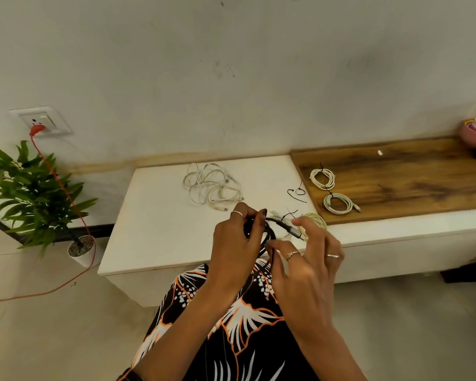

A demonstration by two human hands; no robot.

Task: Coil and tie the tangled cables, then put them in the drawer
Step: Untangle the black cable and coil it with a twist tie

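Black cable (268, 232): thin, dark, looped into a small coil, grey-sleeved plug end sticking out right. Held above the white worktop (154, 215) front edge. Left hand (237, 243) fingers curled round the coil; right hand (305, 268) thumb and forefinger pinch a strand, other fingers spread. Tangled white cables (210, 185) lie behind.
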